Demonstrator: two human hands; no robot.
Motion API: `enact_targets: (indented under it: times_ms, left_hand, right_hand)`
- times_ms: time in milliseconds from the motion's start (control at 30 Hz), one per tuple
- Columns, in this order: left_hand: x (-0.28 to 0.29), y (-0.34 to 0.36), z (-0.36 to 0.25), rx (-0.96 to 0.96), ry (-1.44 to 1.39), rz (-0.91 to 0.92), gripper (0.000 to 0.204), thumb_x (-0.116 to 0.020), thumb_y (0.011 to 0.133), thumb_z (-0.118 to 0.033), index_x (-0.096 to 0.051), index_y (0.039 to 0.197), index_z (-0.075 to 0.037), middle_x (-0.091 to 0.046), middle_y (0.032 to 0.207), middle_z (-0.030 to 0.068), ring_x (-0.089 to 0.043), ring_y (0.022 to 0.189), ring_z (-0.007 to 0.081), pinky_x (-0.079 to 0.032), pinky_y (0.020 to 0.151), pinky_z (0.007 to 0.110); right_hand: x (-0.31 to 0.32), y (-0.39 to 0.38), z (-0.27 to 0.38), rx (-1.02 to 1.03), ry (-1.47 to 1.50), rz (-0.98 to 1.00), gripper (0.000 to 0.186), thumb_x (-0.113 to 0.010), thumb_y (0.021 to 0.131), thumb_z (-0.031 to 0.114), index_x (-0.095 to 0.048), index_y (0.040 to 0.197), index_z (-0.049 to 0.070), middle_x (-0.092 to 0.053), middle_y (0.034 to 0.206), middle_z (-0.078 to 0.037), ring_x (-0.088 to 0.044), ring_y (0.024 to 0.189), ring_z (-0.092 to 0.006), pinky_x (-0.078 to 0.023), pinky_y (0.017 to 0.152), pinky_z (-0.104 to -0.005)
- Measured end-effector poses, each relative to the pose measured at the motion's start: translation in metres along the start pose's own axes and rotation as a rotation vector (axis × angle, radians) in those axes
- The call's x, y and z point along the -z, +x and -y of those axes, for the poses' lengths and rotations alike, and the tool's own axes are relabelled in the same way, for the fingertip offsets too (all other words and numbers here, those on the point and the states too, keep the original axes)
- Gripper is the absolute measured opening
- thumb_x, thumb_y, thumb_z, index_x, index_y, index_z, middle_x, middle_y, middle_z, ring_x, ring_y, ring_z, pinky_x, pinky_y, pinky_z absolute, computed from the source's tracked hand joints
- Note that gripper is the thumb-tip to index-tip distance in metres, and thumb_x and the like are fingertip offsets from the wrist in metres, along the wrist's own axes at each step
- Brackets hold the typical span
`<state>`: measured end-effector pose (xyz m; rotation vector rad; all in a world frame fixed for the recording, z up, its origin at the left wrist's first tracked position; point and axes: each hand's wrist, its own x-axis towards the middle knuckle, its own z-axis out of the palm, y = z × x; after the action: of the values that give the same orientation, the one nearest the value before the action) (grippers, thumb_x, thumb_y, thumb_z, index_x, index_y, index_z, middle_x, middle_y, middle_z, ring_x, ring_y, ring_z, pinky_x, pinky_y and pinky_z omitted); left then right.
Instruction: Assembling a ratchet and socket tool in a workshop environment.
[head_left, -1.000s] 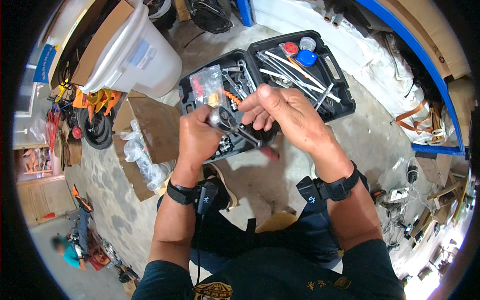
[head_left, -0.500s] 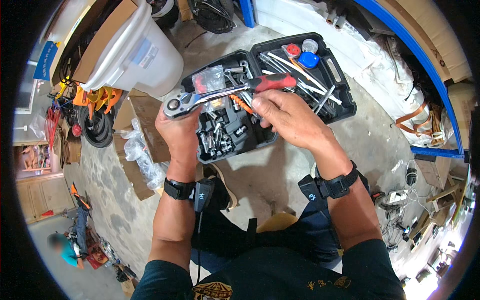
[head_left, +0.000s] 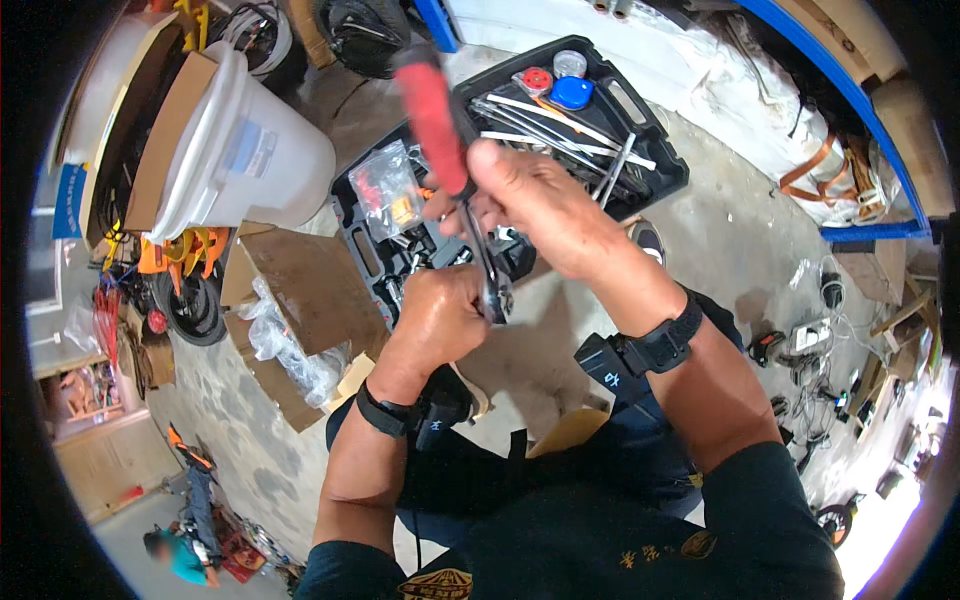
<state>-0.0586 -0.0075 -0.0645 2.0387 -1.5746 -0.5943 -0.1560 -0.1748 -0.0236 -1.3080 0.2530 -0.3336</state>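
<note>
A ratchet wrench with a red-and-black handle (head_left: 437, 130) and a chrome shank stands nearly upright between my hands, its handle end blurred. My left hand (head_left: 440, 312) is closed at the chrome head, low on the wrench; its fingertips are hidden. My right hand (head_left: 545, 205) is around the place where handle meets shank, thumb on the near side and fingers passing behind. Beyond both hands lies an open black tool case (head_left: 362, 255) with metal sockets and a clear plastic bag (head_left: 385, 185) in it. Its other half (head_left: 655, 175) holds long metal rods and white strips.
A blue round item (head_left: 572, 93) and a red one (head_left: 537, 80) lie in the case's far half. At left stand a cardboard box (head_left: 300, 290) with plastic wrap and a large white bucket (head_left: 290, 165). Cables (head_left: 815, 370) lie on the right floor. A person (head_left: 180, 555) is far left.
The wrench has swung from lying crosswise to nearly upright, handle away from me. My left hand has moved right and nearer; my right hand has shifted slightly left. The view has turned a little.
</note>
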Motion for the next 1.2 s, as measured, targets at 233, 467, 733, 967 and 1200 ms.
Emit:
enact_targets:
  times_ms: [233,467,733,967,1200]
  left_hand:
    - [-0.016,0.018,0.030,-0.045,-0.074,-0.290,0.023,-0.070,0.067,-0.004,-0.064,0.089,0.000,-0.066,0.087,0.0183,-0.064,0.080,0.0328,-0.050,0.070,0.039]
    - [0.013,0.015,0.043,0.171,-0.297,-0.282,0.026,-0.077,0.072,-0.019,-0.059,0.067,0.000,-0.055,0.059,0.0023,-0.048,0.057,0.0147,-0.041,0.052,0.032]
    - [0.056,0.018,0.034,0.302,-0.447,-0.778,0.015,-0.073,0.074,0.003,-0.069,0.088,0.001,-0.068,0.079,0.0021,-0.060,0.068,0.0088,-0.049,0.063,0.025]
    - [0.062,0.017,0.041,0.262,-0.542,-1.042,0.018,-0.073,0.076,0.003,-0.068,0.094,0.001,-0.063,0.073,-0.0011,-0.050,0.055,0.0046,-0.037,0.048,0.021]
    - [0.064,0.004,0.026,0.396,-0.694,-0.941,0.018,-0.074,0.076,-0.001,-0.065,0.091,-0.001,-0.058,0.071,-0.0022,-0.046,0.054,0.0052,-0.034,0.047,0.022]
  right_hand:
    - [-0.016,-0.009,0.006,-0.004,-0.061,0.323,0.073,-0.043,0.093,0.067,-0.067,0.116,0.002,-0.066,0.100,-0.006,-0.055,0.098,-0.0131,-0.046,0.086,-0.0317]
    - [-0.013,-0.016,0.009,0.064,0.017,0.406,0.063,-0.052,0.093,0.060,-0.071,0.104,0.001,-0.069,0.102,-0.009,-0.062,0.099,-0.0173,-0.048,0.091,-0.0336]
    - [-0.003,-0.011,0.014,0.028,0.001,0.084,0.055,-0.052,0.097,0.051,-0.071,0.098,0.000,-0.071,0.090,-0.008,-0.063,0.080,-0.0117,-0.051,0.076,-0.0259]
    - [0.004,-0.006,0.010,-0.055,-0.135,-0.001,0.053,-0.051,0.098,0.050,-0.069,0.096,-0.001,-0.069,0.081,-0.007,-0.061,0.071,-0.0111,-0.050,0.065,-0.0266]
    - [0.003,0.009,-0.009,-0.229,-0.263,0.026,0.058,-0.052,0.097,0.049,-0.056,0.124,-0.002,-0.067,0.099,-0.011,-0.064,0.078,-0.0153,-0.051,0.063,-0.0271]
